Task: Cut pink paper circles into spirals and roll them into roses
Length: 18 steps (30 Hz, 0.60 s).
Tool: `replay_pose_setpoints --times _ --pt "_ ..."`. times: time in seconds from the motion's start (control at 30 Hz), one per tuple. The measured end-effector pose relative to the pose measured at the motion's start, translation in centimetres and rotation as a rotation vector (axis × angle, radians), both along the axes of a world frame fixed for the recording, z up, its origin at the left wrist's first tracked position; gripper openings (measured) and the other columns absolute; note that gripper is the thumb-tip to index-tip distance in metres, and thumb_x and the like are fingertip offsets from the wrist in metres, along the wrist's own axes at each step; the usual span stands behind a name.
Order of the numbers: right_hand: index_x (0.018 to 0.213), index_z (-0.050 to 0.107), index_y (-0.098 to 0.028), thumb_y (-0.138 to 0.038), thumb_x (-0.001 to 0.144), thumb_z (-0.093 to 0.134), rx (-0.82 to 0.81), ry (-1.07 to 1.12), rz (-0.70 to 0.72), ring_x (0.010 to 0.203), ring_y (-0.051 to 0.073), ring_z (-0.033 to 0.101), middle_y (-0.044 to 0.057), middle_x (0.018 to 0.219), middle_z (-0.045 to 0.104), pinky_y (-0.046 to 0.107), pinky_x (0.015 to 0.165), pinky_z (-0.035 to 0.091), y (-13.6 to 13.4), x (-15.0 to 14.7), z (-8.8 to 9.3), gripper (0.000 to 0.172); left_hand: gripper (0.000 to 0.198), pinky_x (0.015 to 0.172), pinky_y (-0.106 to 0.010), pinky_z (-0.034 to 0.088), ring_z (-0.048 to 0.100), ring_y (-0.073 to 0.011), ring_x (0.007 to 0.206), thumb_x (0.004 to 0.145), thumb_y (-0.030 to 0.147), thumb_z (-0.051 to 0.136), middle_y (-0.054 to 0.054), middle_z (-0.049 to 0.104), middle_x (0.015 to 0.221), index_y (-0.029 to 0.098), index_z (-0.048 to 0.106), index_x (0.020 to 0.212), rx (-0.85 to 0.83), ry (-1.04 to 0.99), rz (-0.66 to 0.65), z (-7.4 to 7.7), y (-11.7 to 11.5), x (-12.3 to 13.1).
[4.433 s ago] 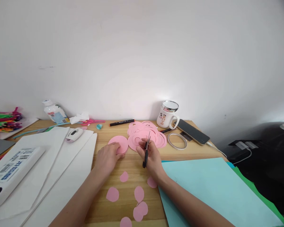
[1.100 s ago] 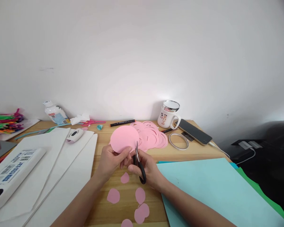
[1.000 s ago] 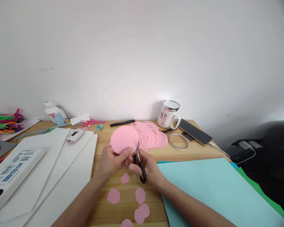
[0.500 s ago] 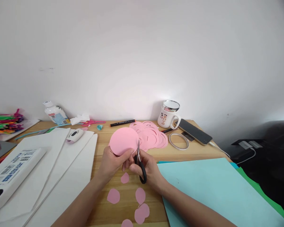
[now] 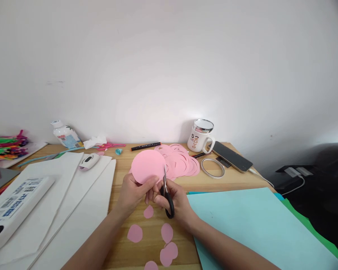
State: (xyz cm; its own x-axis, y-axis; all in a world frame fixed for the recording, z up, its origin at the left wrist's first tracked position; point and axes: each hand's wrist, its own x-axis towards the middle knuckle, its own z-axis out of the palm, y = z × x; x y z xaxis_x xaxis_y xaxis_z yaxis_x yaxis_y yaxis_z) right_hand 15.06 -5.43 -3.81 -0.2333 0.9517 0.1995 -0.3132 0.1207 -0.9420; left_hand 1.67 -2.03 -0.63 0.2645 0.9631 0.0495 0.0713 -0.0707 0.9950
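Note:
My left hand point(image 5: 136, 191) pinches the lower edge of a round pink paper disc point(image 5: 147, 165), thumb on top. Black-handled scissors point(image 5: 169, 204) are gripped in my right hand point(image 5: 174, 200), their blades pointing away from me along the disc's right edge. Whether the blades are fully closed is hard to see. Below the hands, several small pink paper petals point(image 5: 135, 233) lie on the wooden table point(image 5: 121, 251). Behind the disc rests a heap of pink paper offcuts point(image 5: 178, 163) with curved cut-outs.
Light blue sheets point(image 5: 242, 221) lie at the right, white paper point(image 5: 87, 210) at the left with a long white box-like item point(image 5: 19, 210) on it. At the back stand a mug point(image 5: 198, 140) and a white bottle point(image 5: 67, 135). A phone point(image 5: 233, 157), silver ring point(image 5: 212, 168) and black marker point(image 5: 145, 146) lie nearby.
The paper disc has tilted or shifted very slightly, and the scissor blades appear a little closer together. The petals and everything else on the table stay in place.

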Motion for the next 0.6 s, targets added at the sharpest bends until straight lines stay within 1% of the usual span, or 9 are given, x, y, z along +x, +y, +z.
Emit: replay_pose_setpoints --times 0.1,0.2,0.4,0.5,0.6 --pt "0.078 0.049 -0.021 -0.052 0.068 0.069 0.008 0.036 0.019 0.058 0.014 0.051 0.0 0.067 0.057 0.027 0.056 0.04 0.0 0.0 0.2 0.038 0.031 0.029 -0.021 0.033 0.042 -0.0084 0.03 0.072 0.033 0.065 -0.001 0.056 0.041 0.016 0.059 0.047 -0.033 0.019 -0.005 0.0 0.0 -0.1" --pt "0.078 0.049 -0.021 -0.053 0.065 0.071 0.016 0.072 0.034 0.065 0.017 0.055 0.0 0.07 0.057 0.029 0.061 0.041 0.0 -0.1 0.4 0.041 0.031 0.029 -0.02 0.032 0.04 -0.0077 0.029 0.071 0.031 0.066 -0.001 0.054 0.04 0.016 0.058 0.045 -0.037 0.056 -0.02 0.0 0.0 -0.2" --pt "0.078 0.048 -0.02 -0.048 0.066 0.072 -0.002 0.047 -0.05 0.062 0.014 0.05 -0.002 0.068 0.051 0.025 0.055 0.039 0.0 0.0 -0.4 0.039 0.031 0.028 -0.019 0.031 0.039 -0.0063 0.03 0.071 0.031 0.066 -0.001 0.052 0.039 0.015 0.057 0.046 -0.065 0.039 -0.037 0.0 0.1 -0.3" --pt "0.081 0.049 -0.021 -0.051 0.068 0.069 -0.009 0.035 -0.038 0.059 0.013 0.049 -0.001 0.068 0.054 0.025 0.055 0.039 0.0 -0.1 -0.8 0.039 0.03 0.029 -0.018 0.03 0.038 -0.0053 0.03 0.071 0.031 0.065 -0.001 0.053 0.041 0.013 0.058 0.049 -0.091 0.033 -0.037 0.0 0.2 -0.3" --pt "0.082 0.05 -0.021 -0.052 0.068 0.068 -0.012 0.045 -0.023 0.058 0.013 0.049 0.0 0.069 0.056 0.024 0.052 0.038 -0.1 -0.2 -0.9 0.038 0.03 0.03 -0.017 0.029 0.038 -0.0046 0.031 0.072 0.031 0.064 0.0 0.052 0.041 0.011 0.058 0.051 -0.116 0.028 -0.058 -0.1 0.3 -0.3"
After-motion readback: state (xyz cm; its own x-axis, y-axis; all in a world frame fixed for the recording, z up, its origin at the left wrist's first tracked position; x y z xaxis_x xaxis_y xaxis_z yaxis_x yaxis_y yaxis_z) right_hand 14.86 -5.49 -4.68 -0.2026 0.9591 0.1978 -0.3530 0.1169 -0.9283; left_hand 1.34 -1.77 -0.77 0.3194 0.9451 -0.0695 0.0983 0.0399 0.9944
